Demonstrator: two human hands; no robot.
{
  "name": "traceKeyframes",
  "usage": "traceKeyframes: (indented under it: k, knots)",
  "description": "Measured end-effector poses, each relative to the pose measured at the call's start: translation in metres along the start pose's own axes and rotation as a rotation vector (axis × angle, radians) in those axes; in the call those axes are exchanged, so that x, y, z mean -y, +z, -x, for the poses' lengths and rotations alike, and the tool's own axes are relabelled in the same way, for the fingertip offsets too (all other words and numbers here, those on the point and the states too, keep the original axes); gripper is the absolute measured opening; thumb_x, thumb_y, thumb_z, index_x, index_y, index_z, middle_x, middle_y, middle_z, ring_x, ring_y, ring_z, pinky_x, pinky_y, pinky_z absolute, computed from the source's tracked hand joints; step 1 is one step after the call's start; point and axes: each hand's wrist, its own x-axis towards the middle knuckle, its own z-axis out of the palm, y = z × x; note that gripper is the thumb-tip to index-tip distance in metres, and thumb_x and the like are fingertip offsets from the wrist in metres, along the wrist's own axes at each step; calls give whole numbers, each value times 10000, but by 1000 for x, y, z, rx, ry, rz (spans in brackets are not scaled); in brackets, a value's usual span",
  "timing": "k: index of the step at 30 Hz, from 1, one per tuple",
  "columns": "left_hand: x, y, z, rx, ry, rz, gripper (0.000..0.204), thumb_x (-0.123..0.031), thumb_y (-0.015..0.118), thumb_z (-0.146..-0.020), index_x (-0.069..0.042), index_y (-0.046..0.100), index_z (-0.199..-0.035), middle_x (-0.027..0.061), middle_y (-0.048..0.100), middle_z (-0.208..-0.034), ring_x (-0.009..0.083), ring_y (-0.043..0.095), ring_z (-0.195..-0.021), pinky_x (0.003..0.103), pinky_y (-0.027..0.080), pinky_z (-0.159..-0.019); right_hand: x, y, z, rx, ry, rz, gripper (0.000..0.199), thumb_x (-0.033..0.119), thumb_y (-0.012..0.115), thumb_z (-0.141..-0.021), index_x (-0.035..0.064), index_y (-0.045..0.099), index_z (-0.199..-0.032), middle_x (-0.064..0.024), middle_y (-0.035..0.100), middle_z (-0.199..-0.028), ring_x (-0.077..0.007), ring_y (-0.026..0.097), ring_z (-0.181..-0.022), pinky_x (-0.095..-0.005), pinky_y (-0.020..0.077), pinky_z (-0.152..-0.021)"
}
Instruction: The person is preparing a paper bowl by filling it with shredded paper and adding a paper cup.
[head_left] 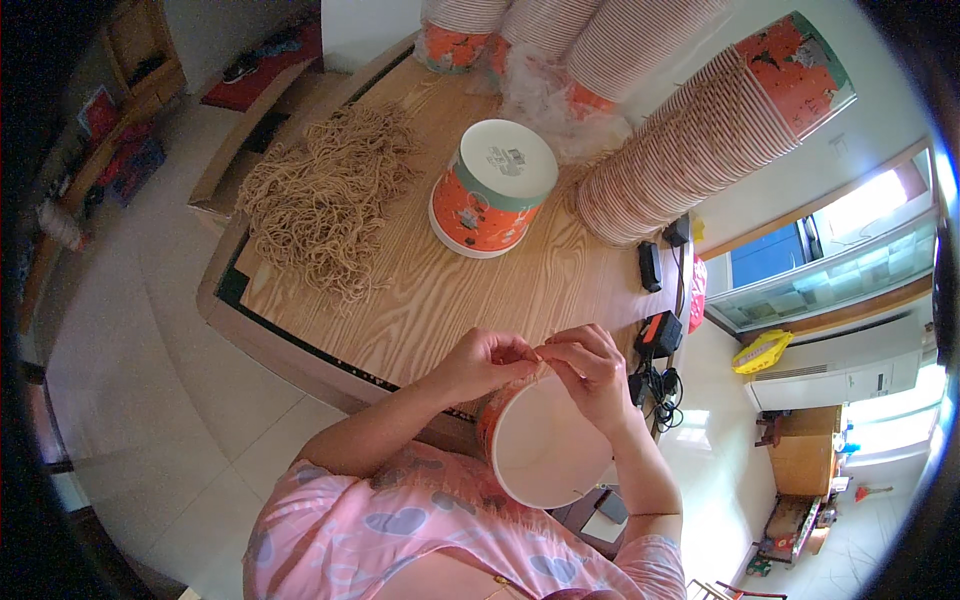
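Centrally, near the lower edge of the table point(430, 315): two bare hands at work over the rim of an open bucket point(552, 445). Left hand point(487, 360) with thumb and fingertips pinched closed, just above the far edge of the rim; right hand point(590, 370) likewise pinched, fingertips meeting those of the left. Contents of the pinch too small to identify. Bucket in front of the torso, below both hands, tilted, with white interior facing up and orange outer wall visible at left; support from beneath hidden. Right forearm along the right side of the bucket; left forearm reaching in from the left across the table edge. Pink patterned shirt point(430, 530) at the bottom.

On the table, beyond the hands: a second bucket point(490, 205), inverted, orange and green, with white base uppermost. To its left, a loose, tangled heap of tan twine point(325, 200). To its right, a long, leaning stack point(680, 150) of nested buckets, with strands of twine draped across. At the back, further stacks and crumpled clear plastic point(540, 95). Along the right edge, a black box point(650, 267), an orange-and-black adapter point(658, 333) and bunched cables point(663, 400).
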Motion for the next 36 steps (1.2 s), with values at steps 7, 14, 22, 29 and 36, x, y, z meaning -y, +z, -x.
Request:
traceKeyframes:
  k: [7,14,22,29,36]
  knots:
    - [1,1,0,-39,40,-110,163,-145,679,-803,-11,644,-889,1,631,-786,47,561,-718,208,476,-656,-2,0,2,25,-17,41,148,87,652,-753,113,666,-898,-30,619,-875,-223,569,-843,-361,420,-766]
    - [-7,8,0,-59,65,-215,194,-167,686,-797,-3,651,-893,6,634,-751,48,556,-683,212,474,-626,0,-2,2,36,-29,95,164,83,638,-755,114,662,-914,-35,616,-898,-233,564,-862,-379,420,-786]
    - [-6,6,0,-76,77,-166,170,-157,682,-798,-1,651,-857,12,635,-746,49,562,-687,213,475,-622,6,-16,-1,59,-13,184,118,74,667,-734,80,642,-849,-47,615,-897,-240,566,-864,-372,434,-777]
    - [-6,7,0,-22,119,-152,135,-131,682,-799,-8,651,-847,3,627,-731,47,561,-679,211,469,-599,8,-19,3,229,148,-315,49,72,648,-786,44,670,-819,-74,623,-944,-249,557,-935,-354,443,-832]
    - [-4,7,-1,-30,129,-149,139,-128,680,-803,-1,653,-850,3,630,-730,45,554,-674,209,466,-594,4,-11,3,140,307,-496,92,53,652,-776,27,670,-862,-80,630,-998,-251,570,-904,-337,449,-827]
